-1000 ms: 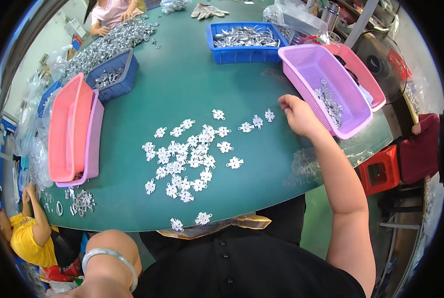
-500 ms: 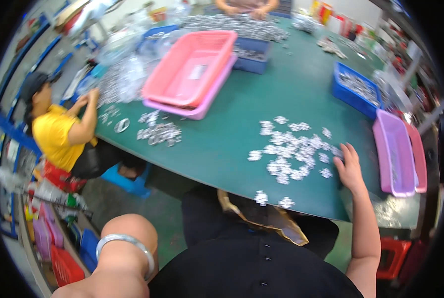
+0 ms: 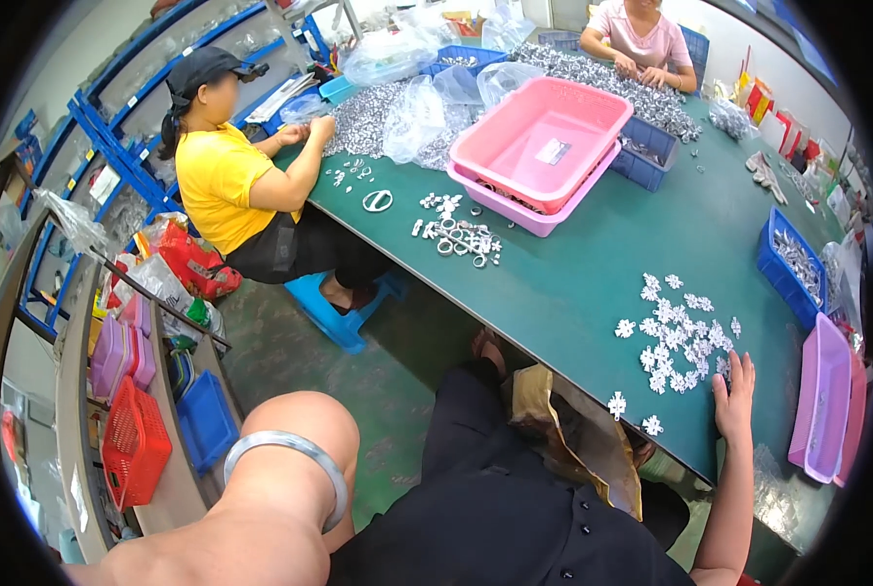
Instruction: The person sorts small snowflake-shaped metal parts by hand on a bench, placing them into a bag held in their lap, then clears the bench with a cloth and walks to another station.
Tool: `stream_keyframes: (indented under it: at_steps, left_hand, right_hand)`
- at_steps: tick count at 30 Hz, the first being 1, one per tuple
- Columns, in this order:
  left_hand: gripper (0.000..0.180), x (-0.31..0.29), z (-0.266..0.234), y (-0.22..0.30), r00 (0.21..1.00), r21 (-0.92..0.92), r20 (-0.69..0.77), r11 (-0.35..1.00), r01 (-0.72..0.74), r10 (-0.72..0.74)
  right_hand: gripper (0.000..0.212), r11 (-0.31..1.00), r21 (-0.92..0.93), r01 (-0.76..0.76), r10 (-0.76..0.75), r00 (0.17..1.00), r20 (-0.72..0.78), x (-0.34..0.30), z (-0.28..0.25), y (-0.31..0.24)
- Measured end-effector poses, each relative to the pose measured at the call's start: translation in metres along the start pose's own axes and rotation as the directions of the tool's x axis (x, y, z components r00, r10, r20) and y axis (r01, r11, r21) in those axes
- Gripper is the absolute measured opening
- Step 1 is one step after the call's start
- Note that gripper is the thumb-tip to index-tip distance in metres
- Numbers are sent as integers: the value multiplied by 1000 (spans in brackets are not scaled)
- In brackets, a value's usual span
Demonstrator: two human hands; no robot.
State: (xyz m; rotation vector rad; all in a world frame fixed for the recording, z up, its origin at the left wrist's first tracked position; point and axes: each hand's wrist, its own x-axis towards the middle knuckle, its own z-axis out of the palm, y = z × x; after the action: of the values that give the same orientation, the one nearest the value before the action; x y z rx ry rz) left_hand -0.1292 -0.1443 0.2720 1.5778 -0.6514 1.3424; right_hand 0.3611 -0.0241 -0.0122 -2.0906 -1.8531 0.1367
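Note:
On the green table, my right hand (image 3: pixel 735 398) lies with its fingers stretched out and holds nothing. Its fingertips are at the right edge of a loose group of small silvery cross-shaped metal pieces (image 3: pixel 673 337). Two more of these pieces lie apart, close to the table's near edge, one of them a silvery metal piece (image 3: pixel 617 405). At the lower left, off the table, is my left hand (image 3: pixel 305 420), beyond a pale bangle on my arm. Its fingers are hidden, so whether it holds anything does not show.
Pink baskets (image 3: pixel 544 127) sit stacked mid-table, beside rings and small parts (image 3: pixel 461 239). A blue bin (image 3: pixel 793 264) and a purple basket (image 3: pixel 819 400) stand at the right. A person in yellow (image 3: pixel 236 176) sits at the left; another in pink (image 3: pixel 642 44) works at the far side.
My view has swung left, so the table and its contents appear farther right. My right hand stays beside the metal pieces; my left arm remains low at the left.

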Motion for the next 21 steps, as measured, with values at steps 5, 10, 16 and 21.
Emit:
stream_keyframes:
  at_steps: [5, 10, 16, 21]
  left_hand:
    - [21, -3, 2, -14, 986, 51, -5, 985, -165, 166]
    - [16, -45, -19, -56, 927, 204, -346, 976, -73, 141]
    - [27, -197, -51, -174, 535, 682, -316, 204, 703, -784]
    - [42, -258, -42, -208, 324, 769, -163, 85, 633, -932]
  right_hand:
    - [58, 999, 44, 2, -3, 1000, 25, -3, 4, -5]
    - [61, 999, -37, 0, 2, 999, 50, -16, 13, -23]
    - [69, 993, -106, -53, 56, 998, 22, -27, 18, -47]
    - [72, 997, -44, -64, 67, 995, 68, -33, 11, -78]
